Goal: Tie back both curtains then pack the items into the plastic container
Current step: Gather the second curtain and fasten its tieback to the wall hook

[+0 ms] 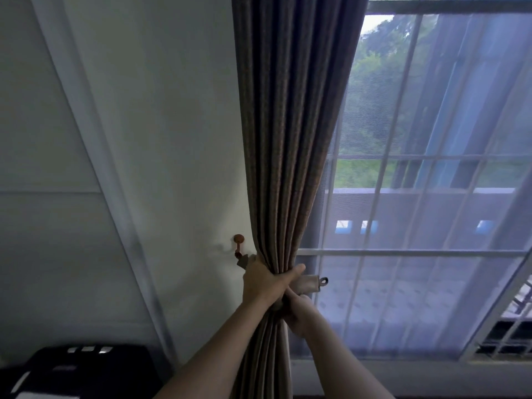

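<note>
A brown pleated curtain hangs at the left side of the window, gathered into a tight bundle low down. My left hand wraps around that bundle, thumb across the front. Just below and to the right, my right hand grips the beige tie-back strap, whose free end with a metal eyelet sticks out to the right. The strap's other end reaches toward a brown wall hook left of the curtain. No plastic container is in view.
A sheer white curtain covers the barred window on the right. A white wall lies to the left. A dark object with white patches sits at the bottom left.
</note>
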